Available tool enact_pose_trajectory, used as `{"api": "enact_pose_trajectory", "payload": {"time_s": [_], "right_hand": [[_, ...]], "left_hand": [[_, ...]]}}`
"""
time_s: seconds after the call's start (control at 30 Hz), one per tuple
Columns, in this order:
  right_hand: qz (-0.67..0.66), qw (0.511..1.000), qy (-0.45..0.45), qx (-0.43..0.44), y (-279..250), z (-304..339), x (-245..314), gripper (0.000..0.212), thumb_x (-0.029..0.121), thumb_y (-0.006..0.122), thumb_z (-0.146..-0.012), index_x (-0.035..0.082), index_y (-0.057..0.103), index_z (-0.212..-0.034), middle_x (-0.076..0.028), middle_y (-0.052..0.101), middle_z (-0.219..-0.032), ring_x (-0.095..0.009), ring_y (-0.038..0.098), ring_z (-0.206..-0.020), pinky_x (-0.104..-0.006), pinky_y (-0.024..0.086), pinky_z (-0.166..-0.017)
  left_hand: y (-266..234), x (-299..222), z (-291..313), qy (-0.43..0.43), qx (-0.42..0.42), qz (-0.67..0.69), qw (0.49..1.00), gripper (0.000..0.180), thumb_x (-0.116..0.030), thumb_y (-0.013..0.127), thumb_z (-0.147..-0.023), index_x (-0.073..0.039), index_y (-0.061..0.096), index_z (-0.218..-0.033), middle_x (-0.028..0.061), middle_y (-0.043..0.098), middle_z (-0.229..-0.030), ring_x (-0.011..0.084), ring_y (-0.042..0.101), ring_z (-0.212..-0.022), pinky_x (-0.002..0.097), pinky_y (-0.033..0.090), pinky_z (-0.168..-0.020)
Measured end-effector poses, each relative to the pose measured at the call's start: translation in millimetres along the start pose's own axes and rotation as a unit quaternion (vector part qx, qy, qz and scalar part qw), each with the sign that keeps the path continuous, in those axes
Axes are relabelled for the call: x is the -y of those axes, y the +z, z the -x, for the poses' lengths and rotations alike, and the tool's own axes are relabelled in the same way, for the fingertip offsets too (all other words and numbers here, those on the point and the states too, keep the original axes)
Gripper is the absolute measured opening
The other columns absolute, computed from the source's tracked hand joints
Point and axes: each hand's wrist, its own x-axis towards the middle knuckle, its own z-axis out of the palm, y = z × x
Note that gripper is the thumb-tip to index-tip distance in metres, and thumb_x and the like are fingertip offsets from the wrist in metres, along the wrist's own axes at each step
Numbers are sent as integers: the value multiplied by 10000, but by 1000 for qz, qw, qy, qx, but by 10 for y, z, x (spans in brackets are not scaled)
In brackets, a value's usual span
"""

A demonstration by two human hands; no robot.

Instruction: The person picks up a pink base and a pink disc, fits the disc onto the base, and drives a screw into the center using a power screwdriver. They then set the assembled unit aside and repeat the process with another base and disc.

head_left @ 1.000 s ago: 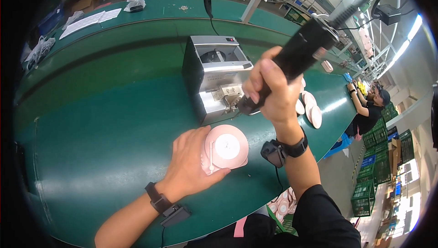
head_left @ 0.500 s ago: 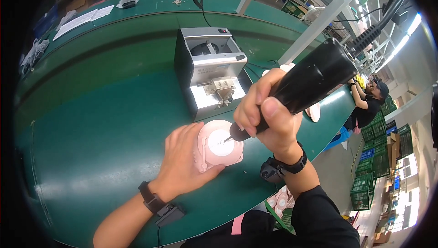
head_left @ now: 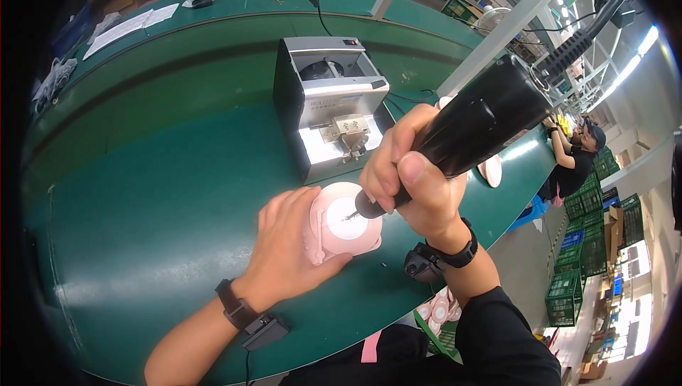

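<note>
A pink plastic part shaped like a small record player (head_left: 330,240), with a round white centre, lies on the green bench. My left hand (head_left: 284,244) is closed round its left side, thumb along the near edge and fingers at the far edge. In my right fist (head_left: 415,176) is a black electric screwdriver (head_left: 486,119), tilted, with its cable running up to the right. Its thin bit reaches down to the white centre of the pink part. Whether the bit sits on a screw there is too small to tell.
A silver and black screw feeder (head_left: 334,105) stands just beyond the pink part. More pink parts (head_left: 490,170) lie on the bench at right, and others fill a green crate (head_left: 437,315) below the near edge. A co-worker (head_left: 579,148) works farther right, near stacked green crates (head_left: 565,297).
The pink part, both hands and the screwdriver hold nearly the same places. The view has shifted slightly, and the bit remains at the white centre.
</note>
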Motion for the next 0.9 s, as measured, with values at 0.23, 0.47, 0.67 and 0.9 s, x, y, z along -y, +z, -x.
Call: {"api": "enact_pose_trajectory", "payload": {"time_s": [0.23, 0.47, 0.67, 0.9], "right_hand": [[18, 1000, -11, 9, -19, 19, -49, 371, 289, 732, -920, 49, 450, -937, -75, 493, -633, -139, 455, -489, -308, 421, -495], [27, 1000, -16, 0, 5, 48, -109, 362, 277, 718, -930, 48, 439, -937, -75, 499, -635, -137, 462, -495, -302, 428, -497], [24, 1000, -19, 0, -19, 44, -104, 356, 269, 715, -932, 43, 441, -953, -76, 503, -640, -137, 475, -505, -291, 428, -497], [-45, 994, -100, -11, -238, 11, -5, 318, 290, 681, -976, 64, 457, -958, -40, 503, -671, -151, 492, -469, -324, 449, -497]], "left_hand": [[-15, -29, 3, 3, 1, -3, 1000, 935, -331, 892, -703, 13, 434, -1441, 206, 514, -1406, 401, 434, -1338, 498, 320, -1134], [-16, 2, 15, 4, 7, -4, 1000, 939, -329, 893, -696, 12, 435, -1441, 203, 514, -1404, 398, 434, -1337, 495, 323, -1132], [-39, -13, -24, 26, 9, 4, 1000, 961, -311, 906, -663, 10, 446, -1443, 200, 511, -1418, 398, 437, -1339, 497, 336, -1125], [-31, -25, 22, 10, 3, -42, 999, 1000, -324, 933, -636, 5, 449, -1447, 213, 505, -1435, 396, 452, -1349, 494, 347, -1127]]}}
